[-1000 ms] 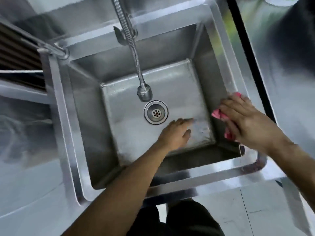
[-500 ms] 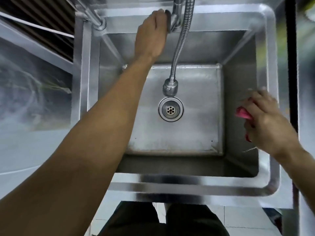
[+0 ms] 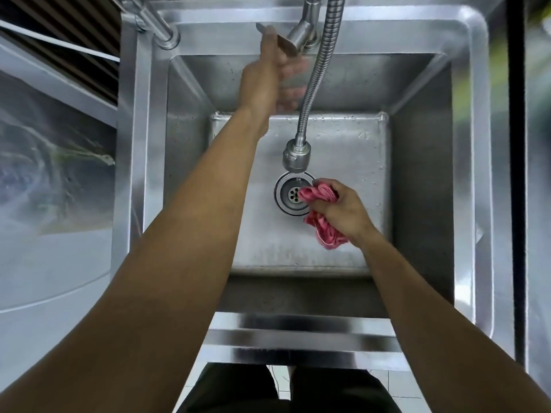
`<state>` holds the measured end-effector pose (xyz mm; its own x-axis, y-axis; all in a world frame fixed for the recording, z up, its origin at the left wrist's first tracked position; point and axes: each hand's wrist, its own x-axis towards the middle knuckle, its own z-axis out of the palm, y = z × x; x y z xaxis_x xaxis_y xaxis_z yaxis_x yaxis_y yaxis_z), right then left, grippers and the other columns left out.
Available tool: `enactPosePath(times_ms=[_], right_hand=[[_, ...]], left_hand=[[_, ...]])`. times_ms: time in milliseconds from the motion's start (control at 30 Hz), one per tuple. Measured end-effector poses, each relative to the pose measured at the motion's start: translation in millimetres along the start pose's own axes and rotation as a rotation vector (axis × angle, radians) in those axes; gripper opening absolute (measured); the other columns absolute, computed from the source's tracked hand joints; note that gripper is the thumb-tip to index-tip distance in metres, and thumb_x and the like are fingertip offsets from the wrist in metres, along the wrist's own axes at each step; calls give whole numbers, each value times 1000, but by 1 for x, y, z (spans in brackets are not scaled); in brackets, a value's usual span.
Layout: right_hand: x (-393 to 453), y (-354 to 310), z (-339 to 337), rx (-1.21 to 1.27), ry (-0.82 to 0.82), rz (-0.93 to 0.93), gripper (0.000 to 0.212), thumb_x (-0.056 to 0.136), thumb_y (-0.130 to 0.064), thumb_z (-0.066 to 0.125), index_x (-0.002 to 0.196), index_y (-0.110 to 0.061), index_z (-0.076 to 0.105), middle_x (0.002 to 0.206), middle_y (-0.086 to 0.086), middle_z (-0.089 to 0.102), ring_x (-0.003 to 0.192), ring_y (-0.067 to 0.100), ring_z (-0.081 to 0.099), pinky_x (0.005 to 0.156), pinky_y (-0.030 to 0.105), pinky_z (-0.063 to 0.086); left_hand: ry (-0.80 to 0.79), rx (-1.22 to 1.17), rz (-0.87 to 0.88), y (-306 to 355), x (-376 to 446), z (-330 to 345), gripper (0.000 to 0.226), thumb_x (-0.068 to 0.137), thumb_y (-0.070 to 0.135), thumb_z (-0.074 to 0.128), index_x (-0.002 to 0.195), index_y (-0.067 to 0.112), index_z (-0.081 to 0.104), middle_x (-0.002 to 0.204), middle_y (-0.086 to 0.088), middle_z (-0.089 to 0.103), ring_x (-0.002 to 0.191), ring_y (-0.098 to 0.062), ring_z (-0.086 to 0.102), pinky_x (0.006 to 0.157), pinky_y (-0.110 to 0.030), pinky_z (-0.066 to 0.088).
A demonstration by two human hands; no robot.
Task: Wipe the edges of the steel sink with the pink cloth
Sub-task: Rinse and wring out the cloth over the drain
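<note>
Your left hand (image 3: 269, 76) reaches to the back of the square steel sink (image 3: 474, 84) and grips the flat metal tap lever (image 3: 275, 37). Your right hand (image 3: 343, 208) holds the bunched pink cloth (image 3: 320, 210) over the basin floor, just under the flexible steel hose spout (image 3: 296, 155), partly covering the round drain (image 3: 290, 195).

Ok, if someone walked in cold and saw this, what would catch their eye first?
Probably the pink cloth, the only bright colour in all that steel, bunched in the right hand low in the sink, beside the drain. Next, the long left arm reaching to the back rim, where the left hand grips the tap lever by the hose.
</note>
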<state>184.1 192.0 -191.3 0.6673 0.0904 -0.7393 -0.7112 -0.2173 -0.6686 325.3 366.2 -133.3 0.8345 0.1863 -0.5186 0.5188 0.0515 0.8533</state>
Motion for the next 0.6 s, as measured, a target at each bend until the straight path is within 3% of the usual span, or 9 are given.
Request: enactPosePath(times_ms=[100,200,300,367,467,533,600], right_hand=[[10,7,12,156,21,83,32,88,-5,78,117,-16,70,94,7,78,68,18,77,59,25,60],[18,13,16,188,16,168,24,87,-4,77,108,-15,73,75,3,76,59,14,72,51,22,54],[23,14,16,208,-112,290,16,86,-12,75,101,-9,73,79,12,69,61,19,60,56,27,48],[21,17,17,264,-170,390,15,94,-22,66,95,-8,68,81,14,69,68,22,60,65,33,49],[24,29,9,370,-150,462,32,104,-37,51,90,-11,63,62,2,73,72,21,64,70,34,52],[28,31,1,308,-291,419,44,100,-49,55,104,-8,71,84,7,79,81,25,73,80,34,57],[34,35,-9,195,-359,377,54,93,-58,62,120,-13,73,112,10,78,100,28,74,91,41,57]], left_hand=[[-10,63,-132,-49,-10,-18,67,109,58,19,119,20,73,101,4,80,84,-22,77,77,-34,57],[-20,187,-332,-119,-33,-30,49,108,52,39,124,17,69,108,-1,75,97,-24,69,75,-31,51],[-236,223,-536,-163,-53,-29,52,98,65,51,128,24,66,122,-2,71,110,-23,67,99,-45,56],[-380,69,-624,-171,-61,-27,63,92,74,53,131,25,67,122,-3,74,112,-23,71,102,-48,56],[-559,-48,-643,-175,-64,-33,75,84,78,58,139,27,64,130,-3,73,121,-24,69,103,-47,56],[-566,15,-606,-177,-63,-42,61,88,60,69,139,26,63,132,-3,72,122,-23,69,99,-43,59],[-444,80,-571,-179,-59,-49,46,92,38,77,132,20,63,130,-5,72,116,-24,71,86,-39,64]])
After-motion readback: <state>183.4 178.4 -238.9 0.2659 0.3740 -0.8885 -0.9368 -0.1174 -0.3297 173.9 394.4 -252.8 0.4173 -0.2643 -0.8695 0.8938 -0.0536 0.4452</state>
